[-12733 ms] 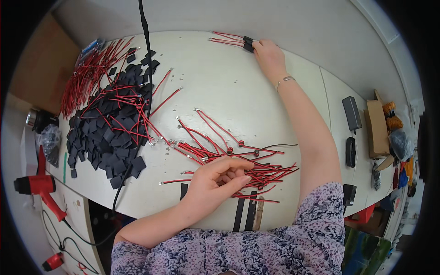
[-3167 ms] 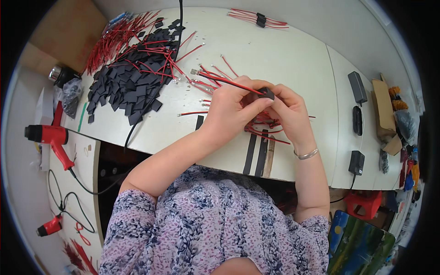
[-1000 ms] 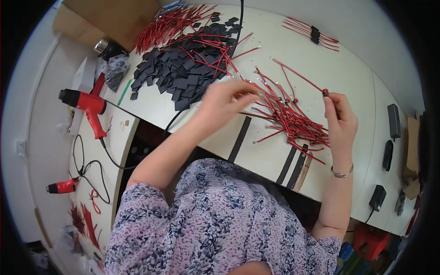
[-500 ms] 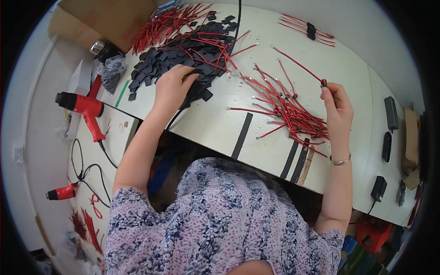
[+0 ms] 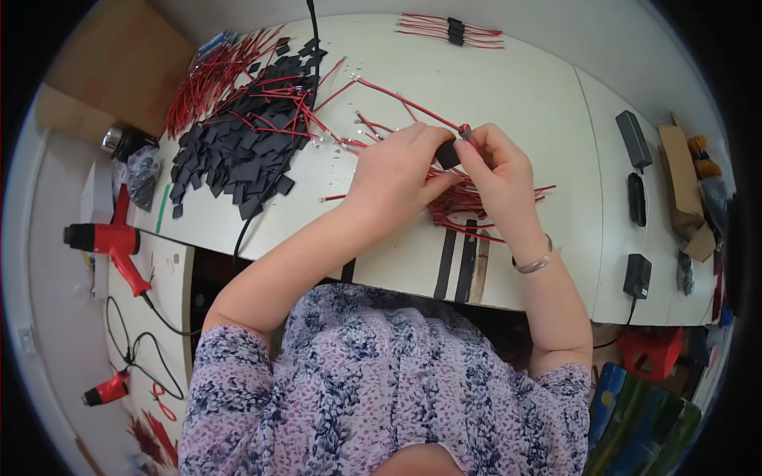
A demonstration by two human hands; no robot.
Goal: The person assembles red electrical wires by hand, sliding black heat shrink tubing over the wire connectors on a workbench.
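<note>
My left hand (image 5: 397,176) pinches a short, flat piece of black heat-shrink tubing (image 5: 448,155) between thumb and fingers. Close against it, my right hand (image 5: 504,178) grips the near end of a red wire lead (image 5: 409,101) with a small dark part on it. The lead's far end, with a pale connector, points up and left. The tubing is beside the lead's held end; whether it is on the wire cannot be told. Beneath both hands lies a heap of red wire leads (image 5: 452,210), partly hidden by them.
A pile of black tubing pieces (image 5: 238,155) and a bundle of red wires (image 5: 210,83) lie at left. Finished-looking leads with black sleeves (image 5: 455,32) line the back. Red heat gun (image 5: 115,239) rests far left; black adapters (image 5: 633,139) lie right. A black cable (image 5: 313,40) crosses the table.
My left hand has moved right from the black pile with a piece of tubing. My right hand has come left and a little nearer with the wire lead, so the hands now meet.
</note>
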